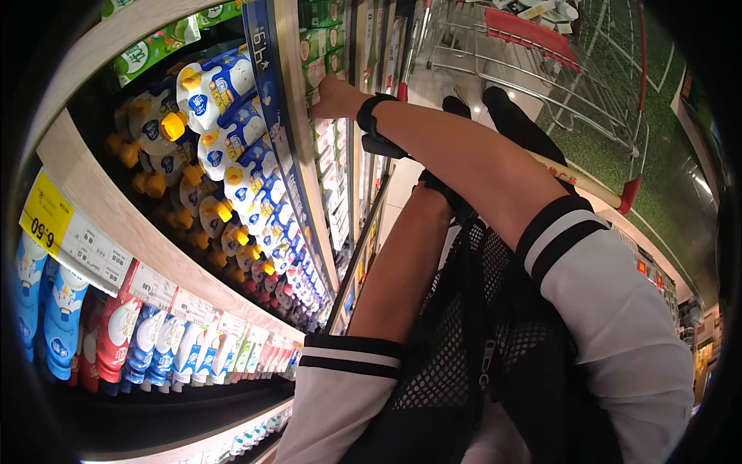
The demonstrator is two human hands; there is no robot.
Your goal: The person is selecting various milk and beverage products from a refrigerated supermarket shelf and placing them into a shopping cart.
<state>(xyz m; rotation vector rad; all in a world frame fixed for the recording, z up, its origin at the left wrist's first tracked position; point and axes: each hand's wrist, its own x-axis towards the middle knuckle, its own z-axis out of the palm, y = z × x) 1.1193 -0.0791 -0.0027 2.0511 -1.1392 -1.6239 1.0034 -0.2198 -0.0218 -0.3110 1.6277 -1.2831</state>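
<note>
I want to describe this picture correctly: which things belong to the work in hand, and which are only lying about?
Work in hand, apparently:
right hand
green cartons it reaches

Only around:
yellow-capped bottles
blue bottles
yellow price tag
shopping cart (role unclear)

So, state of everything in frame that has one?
Right hand: at the green packs, grip unclear
Left hand: hidden behind right forearm
Yellow-capped bottles: caps on, packed close
Blue bottles: lined up
Yellow tag: on shelf edge, reads 6.50
Cart: goods inside
</note>
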